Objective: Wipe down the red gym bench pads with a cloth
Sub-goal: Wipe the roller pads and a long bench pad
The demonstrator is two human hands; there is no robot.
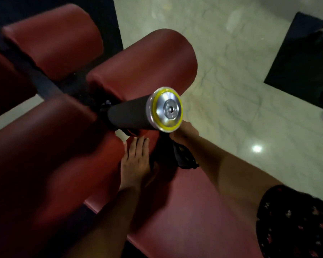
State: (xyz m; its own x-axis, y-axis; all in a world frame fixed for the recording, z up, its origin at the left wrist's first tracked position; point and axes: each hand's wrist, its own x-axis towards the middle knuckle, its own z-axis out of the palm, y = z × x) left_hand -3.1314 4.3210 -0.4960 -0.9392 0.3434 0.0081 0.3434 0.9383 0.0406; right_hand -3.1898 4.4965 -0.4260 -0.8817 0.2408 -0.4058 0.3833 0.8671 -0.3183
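Pads: flat red vinyl bench pad (185,211) runs from near right up toward the centre; two red padded rollers (144,66) lie beyond it, far and left; broad red cushion (45,146) fills the near left
Cloth: dark bunched cloth (185,159) sits on the far end of the flat pad, just right of the left hand and directly under the right wrist
Left hand: left hand (136,161) lies flat on the flat pad; fingers straight, pressed together, pointing far; it holds nothing
Right hand: right hand (183,135) rests over the cloth's far edge, touching it; its fingers are hidden behind the black foam handle with silver yellow-ringed end cap (164,109); gripping or only pressing, I cannot tell
Key relation: the right hand is much the nearer to the cloth; the flat pad's long axis stretches from the cloth toward near right, so the coming stroke likely draws back along it
Surroundings: pale marble floor (241,71) on the right; dark floral sleeve (296,226) near right
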